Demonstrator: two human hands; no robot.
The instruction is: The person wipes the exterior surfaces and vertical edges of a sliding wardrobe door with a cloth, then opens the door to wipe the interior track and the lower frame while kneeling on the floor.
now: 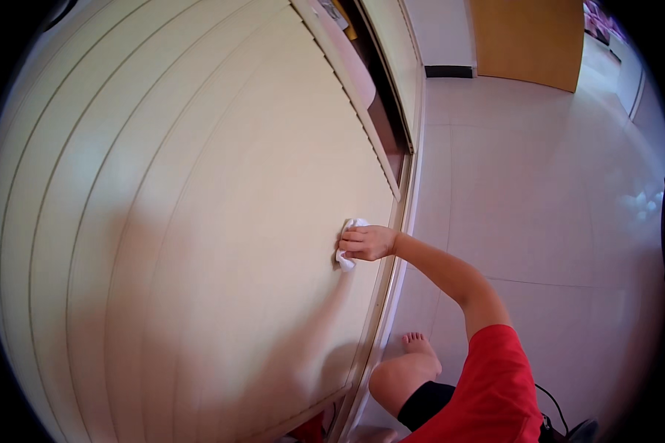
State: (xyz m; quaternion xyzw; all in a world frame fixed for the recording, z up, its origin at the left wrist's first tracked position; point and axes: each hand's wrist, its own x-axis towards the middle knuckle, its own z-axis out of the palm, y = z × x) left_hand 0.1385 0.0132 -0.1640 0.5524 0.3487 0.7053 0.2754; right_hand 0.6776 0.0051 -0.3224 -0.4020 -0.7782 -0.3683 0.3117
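My right hand (368,243) grips a crumpled white cloth or tissue (346,263) with bent fingers. It presses this against a cream louvred sliding door (244,194), near the door's lower edge. Wide horizontal slats run across the door, and the shadow of my arm falls over it. From the red sleeve (499,365), my bare forearm reaches out to the left. My left hand is out of view.
The door runs along a floor track (385,288). Beyond its edge a dark gap (388,122) shows stored things. My bent knee (388,382) and bare foot (418,346) are close to the track. Pale floor tiles (510,210) lead to a wooden door (526,41). A black cable (557,407) lies behind me.
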